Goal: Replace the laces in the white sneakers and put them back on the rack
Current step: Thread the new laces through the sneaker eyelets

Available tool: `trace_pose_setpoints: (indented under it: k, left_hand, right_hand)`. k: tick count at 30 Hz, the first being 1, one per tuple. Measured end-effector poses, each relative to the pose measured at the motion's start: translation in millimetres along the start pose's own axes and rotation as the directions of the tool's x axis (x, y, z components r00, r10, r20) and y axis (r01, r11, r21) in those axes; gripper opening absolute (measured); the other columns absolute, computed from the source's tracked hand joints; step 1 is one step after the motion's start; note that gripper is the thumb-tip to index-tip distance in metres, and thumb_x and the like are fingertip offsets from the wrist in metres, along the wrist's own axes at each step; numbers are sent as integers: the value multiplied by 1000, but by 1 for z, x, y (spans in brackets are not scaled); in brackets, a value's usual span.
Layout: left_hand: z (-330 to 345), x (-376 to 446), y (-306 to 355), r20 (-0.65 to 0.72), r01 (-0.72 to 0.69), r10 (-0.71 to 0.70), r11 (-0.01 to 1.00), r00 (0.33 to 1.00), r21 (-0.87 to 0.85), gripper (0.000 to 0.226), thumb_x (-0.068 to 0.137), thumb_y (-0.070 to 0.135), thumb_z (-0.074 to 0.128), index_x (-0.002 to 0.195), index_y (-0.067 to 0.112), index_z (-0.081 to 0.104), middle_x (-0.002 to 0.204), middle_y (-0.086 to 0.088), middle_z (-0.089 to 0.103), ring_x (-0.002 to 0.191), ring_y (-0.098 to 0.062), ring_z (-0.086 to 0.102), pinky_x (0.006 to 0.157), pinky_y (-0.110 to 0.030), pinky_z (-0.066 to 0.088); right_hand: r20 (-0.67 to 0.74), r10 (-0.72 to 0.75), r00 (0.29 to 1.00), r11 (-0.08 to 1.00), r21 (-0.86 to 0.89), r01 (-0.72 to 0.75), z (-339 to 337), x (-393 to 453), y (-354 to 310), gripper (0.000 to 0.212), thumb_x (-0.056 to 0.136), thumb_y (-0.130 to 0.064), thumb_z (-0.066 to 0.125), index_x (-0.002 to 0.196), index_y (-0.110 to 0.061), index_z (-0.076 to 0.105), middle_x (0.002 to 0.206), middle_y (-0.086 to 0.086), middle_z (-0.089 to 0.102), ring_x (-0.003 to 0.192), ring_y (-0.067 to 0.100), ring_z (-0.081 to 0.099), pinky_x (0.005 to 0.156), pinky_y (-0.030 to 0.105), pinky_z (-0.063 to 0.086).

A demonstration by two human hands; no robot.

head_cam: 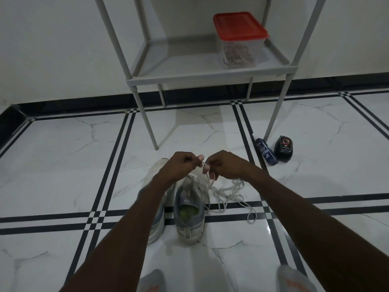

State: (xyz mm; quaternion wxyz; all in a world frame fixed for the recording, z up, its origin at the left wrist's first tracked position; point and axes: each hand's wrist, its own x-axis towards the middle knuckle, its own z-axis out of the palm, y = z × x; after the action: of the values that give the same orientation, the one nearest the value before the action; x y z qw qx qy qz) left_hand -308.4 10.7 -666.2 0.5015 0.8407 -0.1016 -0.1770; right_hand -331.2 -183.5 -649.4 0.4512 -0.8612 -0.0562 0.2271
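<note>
Two white sneakers with grey trim stand side by side on the floor, heels toward me. The right sneaker [190, 211] shows its green insole; the left sneaker [156, 209] lies mostly under my left forearm. My left hand [181, 167] and my right hand [223, 165] hover over the right sneaker's front, each pinching a white lace [207, 182] that runs down to its eyelets. A loose white lace [231, 192] lies tangled on the floor just right of that shoe. The grey rack [202, 74] stands beyond them against the wall.
A clear box with a red lid [240, 39] holding laces sits on the rack's low shelf. A dark blue tube [266, 151] and a black shoe-polish bottle [283, 149] lie by the rack's right front leg. My socked feet [294, 281] show at the bottom edge.
</note>
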Motion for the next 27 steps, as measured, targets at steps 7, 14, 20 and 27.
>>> trace_pose_setpoints:
  k: [7, 14, 20, 27]
  left_hand:
    - [-26, -2, -21, -36, 16, -21, 988, 999, -152, 35, 97, 42, 63, 84, 13, 78, 59, 12, 53, 62, -11, 44, 64, -26, 40]
    - [-1, -2, -7, 51, 2, -3, 1000, 999, 27, 35, 96, 48, 61, 88, 19, 79, 95, -1, 76, 84, -13, 65, 77, -32, 56]
    - [-4, -4, -10, 3, 73, -73, 997, 997, 0, 40, 98, 46, 58, 86, 12, 76, 64, 15, 68, 67, -7, 59, 67, -25, 51]
    - [1, -5, -45, -169, 97, -94, 995, 981, 11, 35, 92, 37, 71, 85, 3, 71, 70, -6, 69, 64, -17, 67, 69, -33, 56]
  right_hand:
    - [-524, 187, 831, 912, -223, -345, -36, -2, 42, 17, 91, -9, 61, 100, -10, 76, 106, 9, 72, 90, 22, 67, 69, 23, 45]
    - [-153, -120, 981, 992, -62, 112, 1, 4, 24, 59, 83, -25, 79, 137, -19, 55, 127, 2, 66, 122, 19, 60, 101, 30, 46]
    - [-190, -167, 968, 973, 127, 193, 24, 9, 6, 20, 95, -7, 60, 107, -13, 74, 90, 2, 75, 80, 16, 71, 76, 28, 58]
    - [-270, 42, 962, 986, 167, 3, 21, 6, 27, 15, 87, -11, 69, 99, -13, 78, 79, 1, 73, 66, 3, 65, 58, 10, 45]
